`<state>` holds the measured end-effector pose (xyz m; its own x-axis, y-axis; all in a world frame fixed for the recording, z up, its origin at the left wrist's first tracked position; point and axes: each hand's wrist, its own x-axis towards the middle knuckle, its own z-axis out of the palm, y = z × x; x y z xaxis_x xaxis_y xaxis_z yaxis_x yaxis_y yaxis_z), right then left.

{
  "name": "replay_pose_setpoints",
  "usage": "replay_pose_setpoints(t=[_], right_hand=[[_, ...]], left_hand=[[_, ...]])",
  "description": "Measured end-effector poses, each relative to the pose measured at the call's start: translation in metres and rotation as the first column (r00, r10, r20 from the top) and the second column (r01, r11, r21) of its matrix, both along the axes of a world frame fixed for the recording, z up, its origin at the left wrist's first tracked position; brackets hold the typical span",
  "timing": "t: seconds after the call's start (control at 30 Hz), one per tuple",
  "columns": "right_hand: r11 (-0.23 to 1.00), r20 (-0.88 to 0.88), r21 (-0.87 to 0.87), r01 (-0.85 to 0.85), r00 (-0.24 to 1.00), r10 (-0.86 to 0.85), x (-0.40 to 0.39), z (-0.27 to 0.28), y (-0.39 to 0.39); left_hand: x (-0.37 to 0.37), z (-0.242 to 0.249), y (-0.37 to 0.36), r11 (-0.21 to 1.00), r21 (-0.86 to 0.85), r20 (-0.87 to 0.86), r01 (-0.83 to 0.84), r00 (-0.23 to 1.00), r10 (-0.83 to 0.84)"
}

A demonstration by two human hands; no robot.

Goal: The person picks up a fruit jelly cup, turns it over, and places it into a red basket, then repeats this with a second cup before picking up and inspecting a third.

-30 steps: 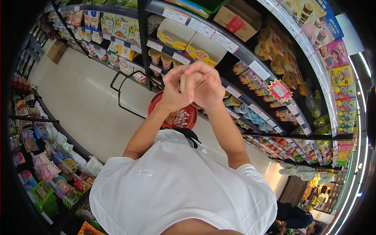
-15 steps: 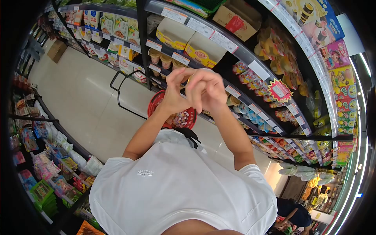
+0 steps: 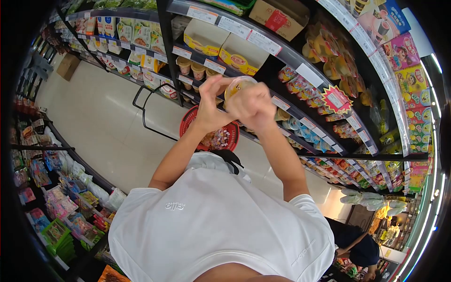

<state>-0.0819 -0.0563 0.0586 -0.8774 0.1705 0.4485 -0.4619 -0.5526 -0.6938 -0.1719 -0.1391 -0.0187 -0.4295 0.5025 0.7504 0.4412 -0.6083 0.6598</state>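
Between my two raised hands is a small cup with a round, clear-looking lid, held up in front of the shelves. My left hand curves around the cup's left side, thumb and fingers bent. Across the lower right of the cup lies my right hand, its fingers curled and slightly blurred; they hide much of the cup. Below both hands a red shopping basket stands on the floor, with many small wrapped pieces inside. Its long black handle reaches out to the left.
Shelves on the right carry tan cups, yellow-fronted cartons, bagged snacks and an open cardboard box. Packaged goods line a rack at left. A brown box sits on the aisle floor. Another person is at lower right.
My right hand has turned and its fingers have curled in more over the cup. The cup's round lid now shows between my hands. My left hand keeps nearly the same place.
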Motion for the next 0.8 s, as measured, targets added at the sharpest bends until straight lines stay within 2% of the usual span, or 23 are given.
replay_pose_setpoints(t=[0.07, 0.17, 0.27, 0.4, 0.5, 0.6, 0.67, 0.73, 0.8], right_hand=[[0.986, 0.041, 0.145, -0.079, 0.996, 0.073, 0.005, -0.005, -0.011], [0.997, 0.087, 0.068, -0.024, 0.996, 0.018, 0.003, -0.013, -0.001], [0.999, 0.037, 0.040, -0.023, 0.999, 0.021, -0.004, -0.002, 0.010], [0.993, 0.108, 0.120, 0.022, 0.994, -0.035, 0.003, -0.009, 0.022], [0.986, 0.116, 0.167, 0.017, 0.993, -0.037, 0.002, -0.014, 0.013], [0.988, 0.133, 0.150, -0.043, 0.991, 0.023, -0.006, -0.010, 0.000], [0.986, 0.143, 0.161, -0.051, 0.989, 0.027, -0.010, -0.004, -0.003], [0.986, 0.140, 0.163, 0.035, 0.988, -0.058, -0.013, 0.003, 0.000], [0.992, 0.148, 0.122, 0.030, 0.988, -0.048, -0.018, -0.001, 0.016]], left_hand=[[-0.003, -0.004, -0.002, 1.000, -0.006, 0.016, 0.011, 1.000, -0.011], [-0.004, -0.009, 0.000, 1.000, -0.006, 0.017, 0.007, 1.000, -0.007], [-0.009, -0.012, -0.002, 1.000, -0.010, 0.020, 0.022, 1.000, -0.022], [-0.014, -0.008, -0.009, 1.000, -0.020, 0.091, 0.015, 0.996, -0.013], [-0.017, -0.011, -0.012, 0.999, -0.048, 0.083, 0.016, 0.996, -0.012], [-0.009, -0.016, -0.012, 0.997, -0.053, 0.033, 0.061, 0.998, -0.059], [-0.001, -0.021, -0.014, 0.991, -0.044, 0.099, 0.127, 0.988, -0.122], [0.003, -0.016, -0.021, 0.978, -0.153, 0.166, 0.144, 0.979, -0.119], [0.002, -0.018, -0.019, 0.982, -0.144, 0.134, 0.126, 0.985, -0.106]])
